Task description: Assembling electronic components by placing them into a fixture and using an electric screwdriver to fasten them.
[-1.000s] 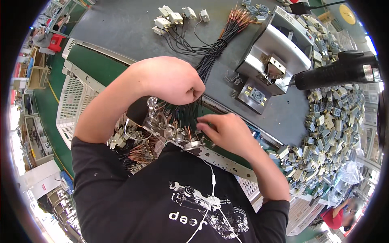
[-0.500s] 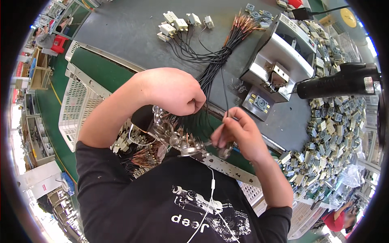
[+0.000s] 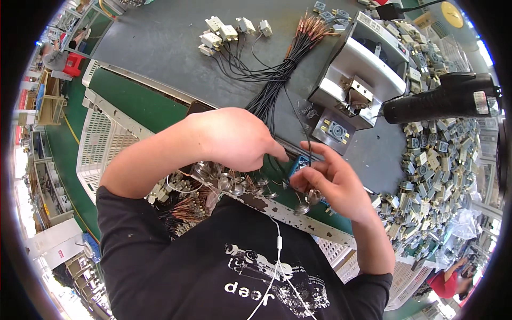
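My left hand (image 3: 234, 140) is over the near edge of the bench, back upward, index finger stretched toward my right hand. Its other fingers curl underneath, hiding whatever they hold. My right hand (image 3: 337, 184) is closed around a thin black wire (image 3: 310, 136), which runs up between its fingers. Round shiny metal parts (image 3: 302, 207) dangle below these fingers. More round metal parts (image 3: 226, 181) hang in a row beneath my left hand. Beyond the hands lies a tied bundle of black wires (image 3: 277, 80) with copper-coloured ends; several carry white connectors (image 3: 216, 37).
A metal fixture (image 3: 368, 69) stands on the bench to the right, a grey socket block (image 3: 336, 130) before it and a black power screwdriver (image 3: 437, 105) pointing at it. Many grey and cream connectors (image 3: 432, 165) are heaped farther right. White plastic baskets (image 3: 101, 141) stand at the left.
My left hand has come nearer and its index finger now stretches out. My right hand has moved slightly right, its fingers spread more, with the metal parts hanging below it.
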A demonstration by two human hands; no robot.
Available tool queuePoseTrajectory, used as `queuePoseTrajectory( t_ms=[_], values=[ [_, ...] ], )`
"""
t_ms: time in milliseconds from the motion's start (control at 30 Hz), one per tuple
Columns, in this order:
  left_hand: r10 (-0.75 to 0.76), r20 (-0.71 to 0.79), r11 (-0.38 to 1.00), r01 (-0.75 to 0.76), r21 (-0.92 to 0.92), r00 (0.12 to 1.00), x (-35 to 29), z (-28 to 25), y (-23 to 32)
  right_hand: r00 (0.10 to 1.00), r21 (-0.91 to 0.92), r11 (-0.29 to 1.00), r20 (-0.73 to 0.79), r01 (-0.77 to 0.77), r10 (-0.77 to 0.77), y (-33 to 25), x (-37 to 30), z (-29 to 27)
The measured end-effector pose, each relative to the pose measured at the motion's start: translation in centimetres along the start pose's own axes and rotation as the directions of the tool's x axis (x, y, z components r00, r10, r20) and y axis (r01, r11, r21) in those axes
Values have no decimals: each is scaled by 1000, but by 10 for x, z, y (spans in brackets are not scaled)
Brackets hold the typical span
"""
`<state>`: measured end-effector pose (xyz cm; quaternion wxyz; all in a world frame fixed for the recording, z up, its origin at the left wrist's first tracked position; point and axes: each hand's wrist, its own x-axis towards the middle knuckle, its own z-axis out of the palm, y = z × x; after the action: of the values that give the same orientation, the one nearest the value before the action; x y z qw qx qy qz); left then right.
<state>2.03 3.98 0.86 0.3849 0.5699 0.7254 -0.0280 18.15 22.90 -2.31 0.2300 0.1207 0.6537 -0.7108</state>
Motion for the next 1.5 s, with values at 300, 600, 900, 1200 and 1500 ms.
queuePoseTrajectory(
  t_ms=[300, 600, 900, 1200, 1500],
  values=[
    [51, 93, 999, -50, -13, 994, 6, 6, 2, 1000, -41, 999, 1, -7, 7, 18, 3, -16],
    [37, 52, 998, -40, 48, 998, 0, 14, 10, 999, -3, 999, 2, -38, 38, 27, 3, -15],
    [73, 21, 995, -74, 65, 997, -1, 18, 10, 998, 120, 992, 43, -48, 43, 18, 6, 2],
    [64, -6, 995, -63, 76, 998, 1, 23, 9, 993, -418, 908, -115, -36, -14, 8, -1, -2],
    [43, 72, 994, -50, 96, 997, 1, 22, 13, 986, -6, 990, -93, -139, 138, 23, 3, -8]
  ],
)
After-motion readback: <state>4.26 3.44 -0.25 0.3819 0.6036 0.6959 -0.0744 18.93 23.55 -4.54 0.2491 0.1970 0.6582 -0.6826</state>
